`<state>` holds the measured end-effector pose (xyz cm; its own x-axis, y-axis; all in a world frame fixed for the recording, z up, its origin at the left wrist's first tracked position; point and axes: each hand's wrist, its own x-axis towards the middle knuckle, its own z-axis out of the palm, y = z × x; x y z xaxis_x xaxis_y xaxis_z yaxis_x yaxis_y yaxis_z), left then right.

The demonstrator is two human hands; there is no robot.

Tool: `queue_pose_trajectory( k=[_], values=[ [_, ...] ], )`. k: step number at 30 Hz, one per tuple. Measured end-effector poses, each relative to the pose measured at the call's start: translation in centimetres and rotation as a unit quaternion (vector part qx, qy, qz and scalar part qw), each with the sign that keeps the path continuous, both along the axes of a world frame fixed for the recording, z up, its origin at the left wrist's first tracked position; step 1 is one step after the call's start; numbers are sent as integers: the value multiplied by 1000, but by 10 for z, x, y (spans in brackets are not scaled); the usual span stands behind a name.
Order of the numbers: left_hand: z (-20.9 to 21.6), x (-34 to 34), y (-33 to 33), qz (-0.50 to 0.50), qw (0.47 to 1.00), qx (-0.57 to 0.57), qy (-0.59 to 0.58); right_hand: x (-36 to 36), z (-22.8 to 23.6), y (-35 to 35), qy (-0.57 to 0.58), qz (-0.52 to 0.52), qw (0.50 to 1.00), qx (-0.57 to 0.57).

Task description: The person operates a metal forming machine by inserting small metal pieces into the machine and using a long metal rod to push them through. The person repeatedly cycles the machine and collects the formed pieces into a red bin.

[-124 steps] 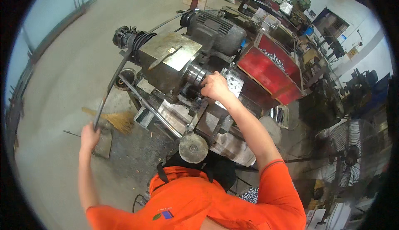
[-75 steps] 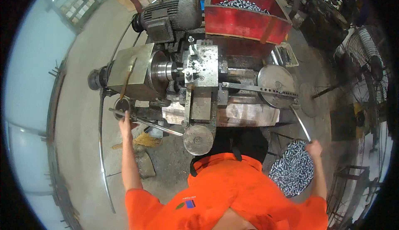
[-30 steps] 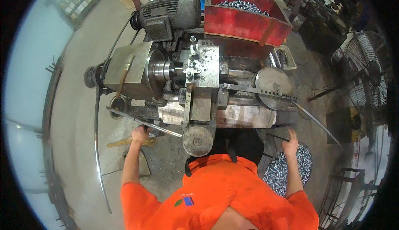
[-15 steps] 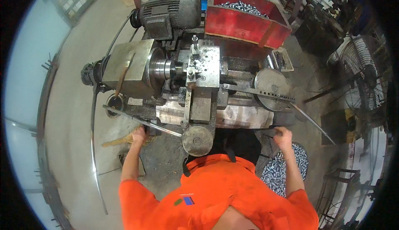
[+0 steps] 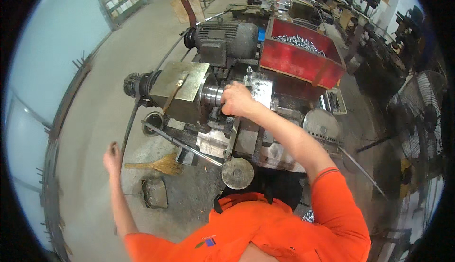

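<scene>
My right hand (image 5: 235,100) reaches across the small lathe to the front of its round steel chuck (image 5: 211,95). Its fingers are curled beside the tool block (image 5: 262,91), and the hand hides whatever lies in them. Out to the left, my left hand (image 5: 112,159) hangs in the air near a long dark rod (image 5: 127,141). Its fingers look bent together, with dark tips; what they hold, if anything, is too small to make out. A lever with a round metal disc (image 5: 237,173) stands in front of my body.
Behind the lathe sit an electric motor (image 5: 227,39) and a red bin (image 5: 298,65) of small metal parts. A second disc (image 5: 322,123) with a lever is at right, near a fan (image 5: 419,105). A straw broom (image 5: 163,165) and a dustpan (image 5: 155,193) lie on the floor.
My right hand has come from the machine's front right edge up to the chuck. My left hand has swung left, away from the broom. The view has shifted, showing more of the room.
</scene>
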<state>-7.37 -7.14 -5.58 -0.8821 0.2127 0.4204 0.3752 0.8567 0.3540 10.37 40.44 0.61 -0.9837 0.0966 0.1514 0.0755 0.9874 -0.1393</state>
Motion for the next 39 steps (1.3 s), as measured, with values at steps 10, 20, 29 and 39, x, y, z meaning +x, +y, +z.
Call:
queue_pose_trajectory(
  k=[10,20,29,39],
  values=[
    [-36,62,-40,224,960,-59,-159,-17,-10,-6,27,-24,992,-124],
    [-17,40,-42,242,950,-94,-173,-17,-7,-8,-36,-90,993,-67],
    [-17,95,-6,261,952,-66,-148,-24,-14,-9,0,-62,995,-81],
    [-24,65,-24,289,947,-102,-92,-19,-15,-4,23,-71,991,-113]
  ],
)
